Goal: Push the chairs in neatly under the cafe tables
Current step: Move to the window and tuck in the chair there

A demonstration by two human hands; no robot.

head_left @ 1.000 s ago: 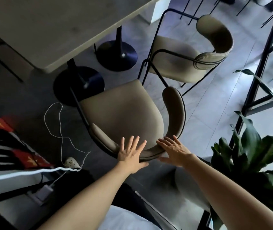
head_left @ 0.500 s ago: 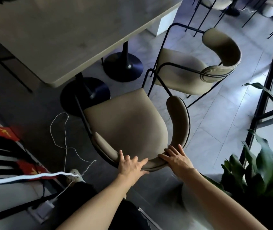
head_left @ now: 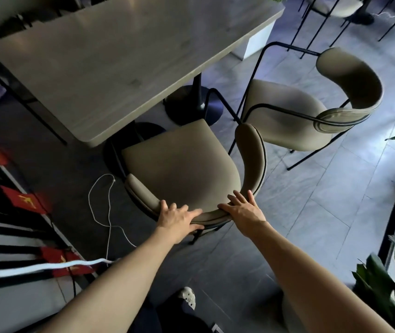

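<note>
1. Both hands on the curved backrest of the near chair [head_left: 182, 169]: left hand [head_left: 176, 218] laid over the rim left of centre, fingers spread and curled onto the top edge, thumb against the outer face; right hand [head_left: 244, 211] flat on the rim right of centre, fingers splayed and pointing ahead. Neither clenched; closer to pressing palms than a full grip.
2. Chair directly ahead of the hands, seat facing the table [head_left: 110, 68], which lay up and to the left. Front edge of the seat just at the table's near corner, most of the seat out in the open.
3. Push line, judged: from the backrest through the seat toward the table edge, slanting ahead and to the left. Seemed to sit off the table's corner, not square to its long side, so probably some turning needed as well as pushing.
4. Hands about equally near, one either side of the backrest's middle; right hand slightly farther forward, well placed to swing the back round leftward.
5. Two dark pedestal bases [head_left: 193, 104] under the table, right ahead of the seat; chair legs might catch them.
6. Second chair [head_left: 295, 116] to the right, farther out from the table, its arm frame just beside the near chair's right armrest; contact there not clear.
7. White cord [head_left: 100, 205] loose on the floor, left of the chair, near its legs; a snag risk if swung left.
8. Progress, judged: first chair barely begun, second untouched.
</note>
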